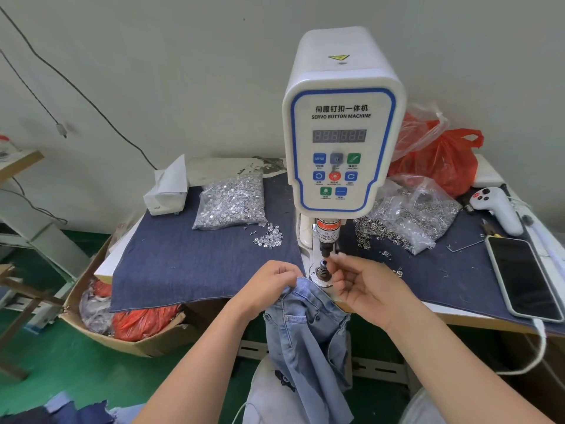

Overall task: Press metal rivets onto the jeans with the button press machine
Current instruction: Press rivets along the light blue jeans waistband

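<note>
While left hand [269, 286] grips jeans [305, 325] waistband | right hand [363, 286] pinches at die, contents unclear.

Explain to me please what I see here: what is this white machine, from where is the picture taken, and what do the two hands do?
The picture comes from a camera on the person's head, looking down. The white box is a servo button machine; it presses metal parts into cloth between its upper punch and lower die. The left hand grips the jeans by the waistband. The right hand reaches its fingertips to the die; whether it holds a rivet is unclear. On the denim-covered table lie bags of rivets, a phone and a tissue box.
</note>
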`<state>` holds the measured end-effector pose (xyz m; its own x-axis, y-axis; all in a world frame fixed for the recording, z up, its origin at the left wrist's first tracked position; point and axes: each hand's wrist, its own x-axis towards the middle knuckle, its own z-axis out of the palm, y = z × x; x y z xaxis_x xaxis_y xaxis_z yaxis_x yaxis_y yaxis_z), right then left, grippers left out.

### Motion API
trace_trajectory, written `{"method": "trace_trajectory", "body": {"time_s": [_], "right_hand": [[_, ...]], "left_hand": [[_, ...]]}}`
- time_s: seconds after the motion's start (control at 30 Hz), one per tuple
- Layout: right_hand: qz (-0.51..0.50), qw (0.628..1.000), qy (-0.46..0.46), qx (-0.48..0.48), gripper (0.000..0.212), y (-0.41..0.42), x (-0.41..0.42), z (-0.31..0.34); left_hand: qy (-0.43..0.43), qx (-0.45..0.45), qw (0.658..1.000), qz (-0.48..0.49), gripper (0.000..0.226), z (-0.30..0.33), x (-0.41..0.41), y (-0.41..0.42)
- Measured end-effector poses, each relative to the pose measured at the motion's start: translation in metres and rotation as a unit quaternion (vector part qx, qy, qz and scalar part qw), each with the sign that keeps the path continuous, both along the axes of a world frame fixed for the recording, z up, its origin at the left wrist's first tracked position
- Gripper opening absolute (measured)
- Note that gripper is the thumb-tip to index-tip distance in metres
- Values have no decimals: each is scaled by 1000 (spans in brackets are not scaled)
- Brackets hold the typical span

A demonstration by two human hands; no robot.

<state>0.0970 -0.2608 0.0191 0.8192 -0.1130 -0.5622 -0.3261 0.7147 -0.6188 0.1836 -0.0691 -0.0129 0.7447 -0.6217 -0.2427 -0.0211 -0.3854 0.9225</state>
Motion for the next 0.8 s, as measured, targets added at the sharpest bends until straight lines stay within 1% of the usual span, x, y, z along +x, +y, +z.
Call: {"method": "trace_trajectory", "body": {"time_s": [0.03,0.07,0.1,0.13,0.17,0.2,0.23,0.27,0.3,0.33,0.4,0.47,0.53,0.57,0.6,0.63,0.67,0.7,0.73,0.77,0.8], "right_hand": [[18,994,-20,-107,14,-3,-6,-3],[55,962,-38,-264,16,-7,-12,-7],[94,898,-52,-428,18,-11,-18,-12],[132,824,-79,-545,18,-16,-23,-17],[174,777,-111,-594,15,-21,-26,-21],[226,762,-133,-592,15,-26,-29,-25],[283,767,-141,-559,20,-30,-31,-26],[332,784,-139,-506,24,-33,-32,-26],[360,799,-137,-461,23,-37,-31,-26],[369,806,-139,-442,18,-41,-31,-26],[378,792,-144,-458,9,-46,-28,-24],[403,781,-143,-455,15,-49,-25,-23],[412,775,-138,-458,24,-51,-24,-22],[410,775,-138,-461,27,-53,-23,-21],[401,781,-137,-458,28,-55,-21,-21],[391,789,-135,-454,29,-57,-20,-22],[383,792,-133,-456,28,-58,-20,-22],[379,793,-132,-459,28,-58,-19,-23],[375,794,-131,-461,27,-57,-19,-25],[370,798,-130,-457,27,-57,-19,-26],[365,805,-127,-450,27,-56,-19,-27]], "left_hand": [[8,-11,1000,5,31,0,-3,0],[19,-26,999,8,29,0,-6,1],[28,-43,999,8,28,1,-10,2],[36,-60,998,4,27,3,-14,2],[40,-78,996,-3,26,5,-17,1],[43,-94,995,-12,25,8,-20,0],[47,-106,993,-22,24,11,-22,-2],[50,-115,992,-32,23,13,-24,-4],[53,-122,990,-38,23,14,-26,-6],[55,-128,990,-39,23,15,-26,-7],[57,-133,989,-36,25,14,-28,-9],[59,-126,989,-42,25,14,-29,-8],[53,-90,993,-57,26,14,-27,-5],[29,-54,997,-57,28,14,-24,-2],[-14,-11,999,-44,30,13,-20,1],[-71,25,997,-10,31,11,-15,4],[-131,48,989,48,31,8,-10,6],[-188,61,972,129,30,5,-5,8],[-237,69,945,216,28,2,2,11],[-268,82,916,286,24,-1,10,14],[-277,101,898,328,18,-4,19,16]]}}
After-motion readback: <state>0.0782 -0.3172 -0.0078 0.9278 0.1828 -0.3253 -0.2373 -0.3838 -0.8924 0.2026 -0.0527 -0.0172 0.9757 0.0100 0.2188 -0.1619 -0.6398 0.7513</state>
